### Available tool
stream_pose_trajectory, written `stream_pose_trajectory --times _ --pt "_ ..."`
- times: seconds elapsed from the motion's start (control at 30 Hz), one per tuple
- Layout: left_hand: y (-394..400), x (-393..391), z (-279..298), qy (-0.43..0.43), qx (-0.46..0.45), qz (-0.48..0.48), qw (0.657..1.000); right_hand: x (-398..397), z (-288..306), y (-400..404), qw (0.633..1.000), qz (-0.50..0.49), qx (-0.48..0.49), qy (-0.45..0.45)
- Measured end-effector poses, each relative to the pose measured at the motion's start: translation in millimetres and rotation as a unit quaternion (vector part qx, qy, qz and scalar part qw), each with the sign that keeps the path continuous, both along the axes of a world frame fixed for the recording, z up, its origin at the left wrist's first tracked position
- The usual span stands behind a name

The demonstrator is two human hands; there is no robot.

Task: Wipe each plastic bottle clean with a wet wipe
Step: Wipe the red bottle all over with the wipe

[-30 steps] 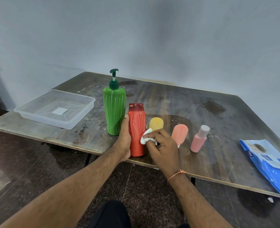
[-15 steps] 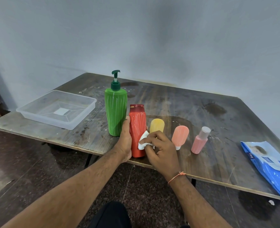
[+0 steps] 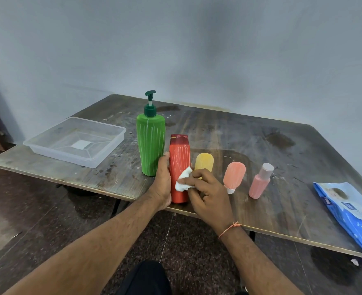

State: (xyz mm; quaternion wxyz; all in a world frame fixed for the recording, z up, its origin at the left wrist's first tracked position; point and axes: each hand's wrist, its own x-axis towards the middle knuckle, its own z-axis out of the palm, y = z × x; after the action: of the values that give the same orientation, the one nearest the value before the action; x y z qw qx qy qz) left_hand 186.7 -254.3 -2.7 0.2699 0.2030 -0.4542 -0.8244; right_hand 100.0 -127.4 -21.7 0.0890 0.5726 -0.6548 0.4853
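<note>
The person is in the middle of the task. The red bottle (image 3: pixel 179 169) stands upright at the near edge of the tabletop (image 3: pixel 250 145), at about 6 o'clock. The left hand (image 3: pixel 163 184) has its grip closed around the bottle's side and steadies it. The right hand (image 3: pixel 207 194) pinches a white wet wipe (image 3: pixel 183 182) and presses it on the bottle's front.

White streaks show on the red bottle and on the green pump bottle (image 3: pixel 150 143) at 9 o'clock of it, so both probably need more wiping. The yellow bottle (image 3: pixel 204 163), the peach tube (image 3: pixel 233 175) and the pink bottle (image 3: pixel 260 184) stand at 3 o'clock; whether they are clean cannot be told. The yellow bottle's base is hidden behind the right hand. The blue wipes pack (image 3: pixel 350 211) is cut off by the frame edge.
</note>
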Motion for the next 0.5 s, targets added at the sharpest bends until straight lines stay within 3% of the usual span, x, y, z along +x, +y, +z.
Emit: stream_pose_trajectory --times 0.5 --pt "1.6 -2.2 -2.4 -0.002 -0.004 0.001 1.000 -4.1 -0.7 -3.1 1.000 -0.015 -0.016 0.007"
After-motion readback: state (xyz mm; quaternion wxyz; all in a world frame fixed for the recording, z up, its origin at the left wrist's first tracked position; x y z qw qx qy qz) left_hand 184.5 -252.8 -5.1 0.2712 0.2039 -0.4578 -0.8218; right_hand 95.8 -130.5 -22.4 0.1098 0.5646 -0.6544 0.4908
